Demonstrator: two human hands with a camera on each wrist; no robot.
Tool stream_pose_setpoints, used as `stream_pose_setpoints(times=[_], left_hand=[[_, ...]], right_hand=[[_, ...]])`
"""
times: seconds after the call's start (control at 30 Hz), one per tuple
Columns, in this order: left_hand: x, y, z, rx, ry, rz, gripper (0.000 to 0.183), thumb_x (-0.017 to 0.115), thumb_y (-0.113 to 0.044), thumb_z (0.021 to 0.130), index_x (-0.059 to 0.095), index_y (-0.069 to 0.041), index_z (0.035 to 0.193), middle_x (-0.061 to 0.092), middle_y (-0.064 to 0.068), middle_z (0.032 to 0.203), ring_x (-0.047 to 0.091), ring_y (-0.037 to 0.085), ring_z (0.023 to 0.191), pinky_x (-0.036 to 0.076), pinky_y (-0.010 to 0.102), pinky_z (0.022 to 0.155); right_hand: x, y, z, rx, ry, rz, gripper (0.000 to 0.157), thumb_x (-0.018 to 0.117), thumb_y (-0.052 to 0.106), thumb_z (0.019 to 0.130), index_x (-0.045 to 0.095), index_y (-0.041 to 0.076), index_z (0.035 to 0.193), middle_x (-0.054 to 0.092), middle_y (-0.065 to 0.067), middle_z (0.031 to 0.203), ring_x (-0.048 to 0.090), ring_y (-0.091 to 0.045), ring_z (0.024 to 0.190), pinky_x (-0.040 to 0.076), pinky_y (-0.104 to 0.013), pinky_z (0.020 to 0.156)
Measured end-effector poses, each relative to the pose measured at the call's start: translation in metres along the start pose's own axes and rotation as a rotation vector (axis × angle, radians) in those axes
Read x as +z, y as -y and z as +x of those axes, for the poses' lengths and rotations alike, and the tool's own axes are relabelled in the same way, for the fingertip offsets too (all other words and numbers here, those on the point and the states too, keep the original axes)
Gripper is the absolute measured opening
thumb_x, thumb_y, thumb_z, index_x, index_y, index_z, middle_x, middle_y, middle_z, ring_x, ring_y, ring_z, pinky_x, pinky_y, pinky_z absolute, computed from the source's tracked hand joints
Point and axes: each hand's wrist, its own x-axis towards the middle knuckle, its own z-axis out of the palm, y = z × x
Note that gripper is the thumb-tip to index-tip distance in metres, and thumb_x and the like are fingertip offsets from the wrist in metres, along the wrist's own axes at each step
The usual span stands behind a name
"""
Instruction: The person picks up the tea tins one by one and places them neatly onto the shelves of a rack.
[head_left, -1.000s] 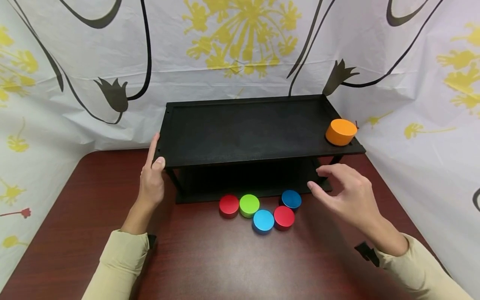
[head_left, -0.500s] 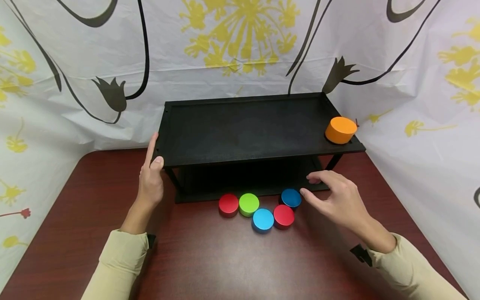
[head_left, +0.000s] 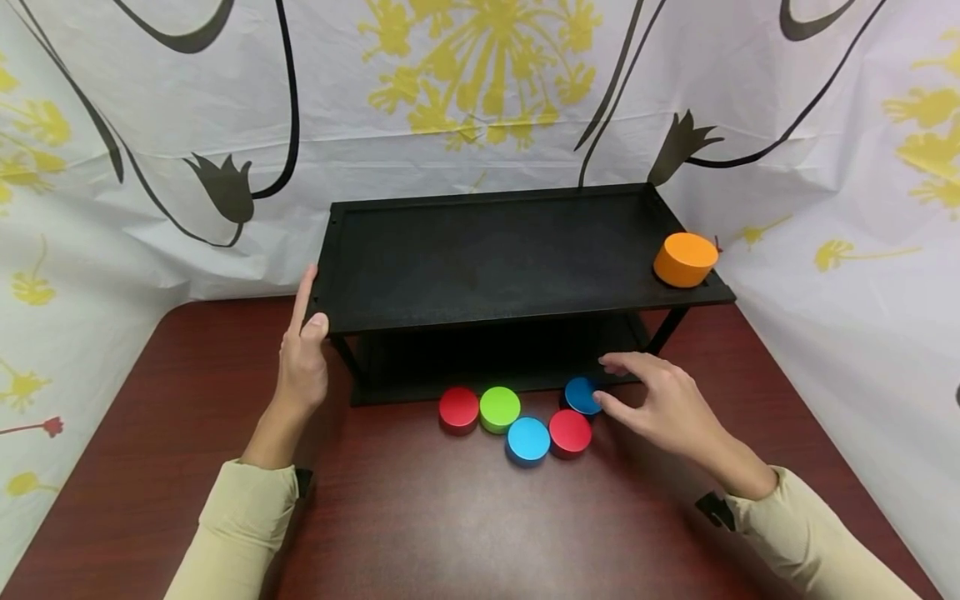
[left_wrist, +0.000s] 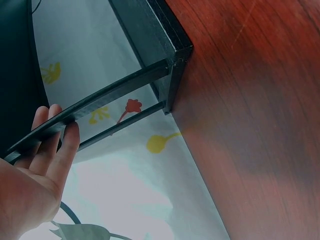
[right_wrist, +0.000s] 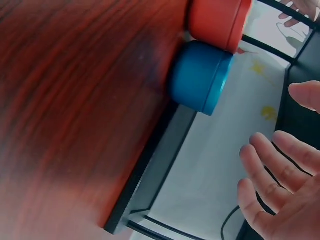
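1. The black two-tier shelf (head_left: 487, 258) gapes at its front; a hand could slide between its tiers, inside the corner posts.
2. Low down, just before the shelf, a left red cylinder (head_left: 458, 411), a lime-green cylinder (head_left: 499, 409) and a dark blue cylinder (head_left: 580, 395) obstruct entry, with a gap between the last two.
3. Farther out from the shelf, a light blue cylinder (head_left: 528, 441) and a right red cylinder (head_left: 570, 432) stand before that gap.
4. The shelf's top is reachable from above; an orange cylinder (head_left: 685, 260) blocks its right front corner.
5. The left hand (head_left: 303, 362) occupies the shelf's left front corner; the right hand (head_left: 667, 408) fills space before its right front.
6. Close behind the shelf hangs a patterned curtain (head_left: 330, 158).
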Motion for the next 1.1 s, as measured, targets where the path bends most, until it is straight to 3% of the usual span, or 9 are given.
stream_pose_setpoints(times=[0.37, 0.67, 1.1], left_hand=[[0.0, 0.001, 0.0, 0.005, -0.001, -0.013, 0.064, 0.031, -0.03, 0.093, 0.031, -0.033, 0.157, 0.021, -0.011, 0.063, 0.011, 0.008, 0.054, 0.01, 0.035, 0.047], [0.001, 0.001, 0.001, 0.02, -0.007, -0.024, 0.065, 0.031, -0.032, 0.092, 0.032, -0.032, 0.157, 0.02, -0.011, 0.064, 0.01, 0.009, 0.055, 0.01, 0.034, 0.049], [0.0, 0.001, 0.001, 0.035, -0.007, -0.017, 0.065, 0.029, -0.031, 0.092, 0.032, -0.03, 0.157, 0.019, -0.009, 0.064, 0.009, 0.012, 0.055, 0.009, 0.035, 0.048]], right_hand=[[0.009, -0.012, -0.003, 0.01, 0.143, 0.046, 0.051, 0.082, 0.024, 0.08, 0.064, 0.006, 0.125, 0.066, -0.008, 0.122, 0.065, -0.023, 0.105, 0.054, -0.044, 0.085], [0.014, -0.022, -0.004, -0.002, 0.312, 0.099, 0.061, 0.079, 0.024, 0.083, 0.057, 0.009, 0.137, 0.058, -0.01, 0.135, 0.055, -0.028, 0.121, 0.049, -0.05, 0.095], [0.022, -0.027, -0.005, -0.007, 0.366, 0.111, 0.066, 0.08, 0.022, 0.082, 0.055, 0.009, 0.141, 0.057, -0.01, 0.137, 0.056, -0.028, 0.121, 0.048, -0.05, 0.096]])
